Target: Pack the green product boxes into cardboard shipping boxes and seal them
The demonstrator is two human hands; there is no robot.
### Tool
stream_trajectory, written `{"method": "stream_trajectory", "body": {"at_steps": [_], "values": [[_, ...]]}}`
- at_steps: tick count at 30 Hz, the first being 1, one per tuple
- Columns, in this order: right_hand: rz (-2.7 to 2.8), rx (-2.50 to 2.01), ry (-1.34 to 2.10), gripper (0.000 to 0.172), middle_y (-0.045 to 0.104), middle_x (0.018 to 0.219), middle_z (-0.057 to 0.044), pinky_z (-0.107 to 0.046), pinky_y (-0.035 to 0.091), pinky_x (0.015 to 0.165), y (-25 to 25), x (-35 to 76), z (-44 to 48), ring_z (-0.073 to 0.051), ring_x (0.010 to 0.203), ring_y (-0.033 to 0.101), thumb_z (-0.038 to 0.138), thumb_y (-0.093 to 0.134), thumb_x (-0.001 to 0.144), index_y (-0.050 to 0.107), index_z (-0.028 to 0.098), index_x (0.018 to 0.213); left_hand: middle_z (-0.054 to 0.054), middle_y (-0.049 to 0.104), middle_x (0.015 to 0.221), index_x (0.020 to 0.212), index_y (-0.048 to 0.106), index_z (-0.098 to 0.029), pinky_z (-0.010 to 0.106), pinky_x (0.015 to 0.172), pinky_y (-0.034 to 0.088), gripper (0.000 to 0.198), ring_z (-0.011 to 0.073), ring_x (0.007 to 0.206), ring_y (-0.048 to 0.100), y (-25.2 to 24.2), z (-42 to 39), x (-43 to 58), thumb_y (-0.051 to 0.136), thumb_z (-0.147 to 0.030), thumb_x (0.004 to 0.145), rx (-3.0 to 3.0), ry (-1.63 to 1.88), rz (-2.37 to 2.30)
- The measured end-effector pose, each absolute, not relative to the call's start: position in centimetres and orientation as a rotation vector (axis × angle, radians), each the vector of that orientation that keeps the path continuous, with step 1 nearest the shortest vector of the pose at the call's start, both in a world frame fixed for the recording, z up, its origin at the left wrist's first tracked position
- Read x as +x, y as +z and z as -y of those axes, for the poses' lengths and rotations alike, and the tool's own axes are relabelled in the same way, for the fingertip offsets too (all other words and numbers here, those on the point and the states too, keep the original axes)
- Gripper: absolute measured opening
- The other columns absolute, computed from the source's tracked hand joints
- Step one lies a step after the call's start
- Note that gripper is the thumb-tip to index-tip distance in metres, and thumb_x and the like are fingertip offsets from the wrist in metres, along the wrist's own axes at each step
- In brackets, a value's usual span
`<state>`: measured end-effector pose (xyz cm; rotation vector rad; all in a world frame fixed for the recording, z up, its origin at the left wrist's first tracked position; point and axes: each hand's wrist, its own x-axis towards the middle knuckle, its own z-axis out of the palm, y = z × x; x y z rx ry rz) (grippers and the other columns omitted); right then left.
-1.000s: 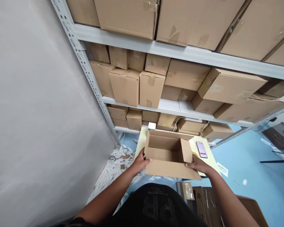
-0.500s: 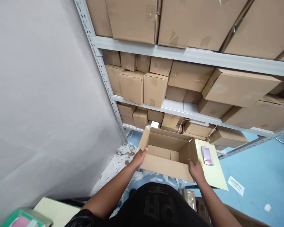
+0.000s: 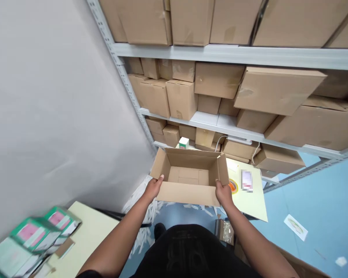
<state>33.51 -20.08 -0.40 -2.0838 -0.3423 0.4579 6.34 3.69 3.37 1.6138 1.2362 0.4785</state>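
Note:
An open cardboard box (image 3: 188,194) is held out in front of me over the pale yellow table (image 3: 256,204), its flaps up and its inside bare. My left hand (image 3: 154,188) grips the near left corner, thumb over the edge. At the near right corner, my right hand (image 3: 224,194) is closed on the cardboard in the same way. Just right of that hand a roll of orange and yellow tape (image 3: 233,187) lies on the table. Behind the box stands a small white and green box (image 3: 183,143).
Metal shelving (image 3: 220,54) full of closed cardboard boxes stands ahead. A grey wall (image 3: 46,116) runs along the left. Green and pink packages (image 3: 31,233) lie on another table (image 3: 89,224) at lower left. Paper shreds (image 3: 142,239) and a printed sheet (image 3: 295,227) lie on the blue floor.
Both hands have shifted the cardboard box left and slightly up in view, and it sits more level. My view has turned, showing more of the packages at lower left.

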Motion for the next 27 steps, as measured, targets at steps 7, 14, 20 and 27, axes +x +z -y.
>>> {"method": "stream_trajectory", "body": {"at_steps": [7,14,20,27], "values": [[0.566,-1.961,0.587,0.065,0.075,0.123,-0.020,-0.041,0.044,0.116,1.1,30.5,21.7,-0.037,0.134,0.059,0.059,0.063,0.082,0.073,0.008,0.121,0.015,0.080,0.096,0.097,0.077,-0.016,0.044,0.094,0.052,0.050,0.0399,0.109,0.070,3.5,4.3,-3.2,0.066,-0.063,0.082,1.458,0.756,-1.273],[0.783,-2.100,0.745,0.081,0.060,0.142,-0.028,-0.049,0.034,0.122,1.9,23.5,18.6,-0.041,0.142,0.049,0.062,0.061,0.083,0.064,0.000,0.135,0.013,0.072,0.131,0.128,0.070,-0.016,0.046,0.109,0.047,0.057,0.0358,0.127,0.063,2.3,10.0,-14.7,0.058,-0.059,0.092,1.397,0.921,-1.297],[1.068,-2.028,0.790,0.085,0.054,0.150,-0.025,-0.044,0.030,0.125,1.0,11.8,13.6,-0.036,0.146,0.046,0.062,0.060,0.083,0.057,0.001,0.142,0.013,0.073,0.129,0.140,0.061,-0.017,0.048,0.120,0.037,0.059,0.0322,0.136,0.056,2.1,14.1,-27.8,0.055,-0.055,0.095,1.284,1.077,-1.442],[1.408,-1.799,0.907,0.079,0.061,0.144,-0.021,-0.042,0.030,0.125,0.3,-2.3,8.5,-0.036,0.144,0.048,0.063,0.059,0.081,0.062,0.006,0.137,0.014,0.065,0.140,0.145,0.054,-0.018,0.043,0.116,0.041,0.057,0.0292,0.134,0.057,0.3,19.3,-41.5,0.059,-0.046,0.095,1.171,1.201,-1.617]]}}
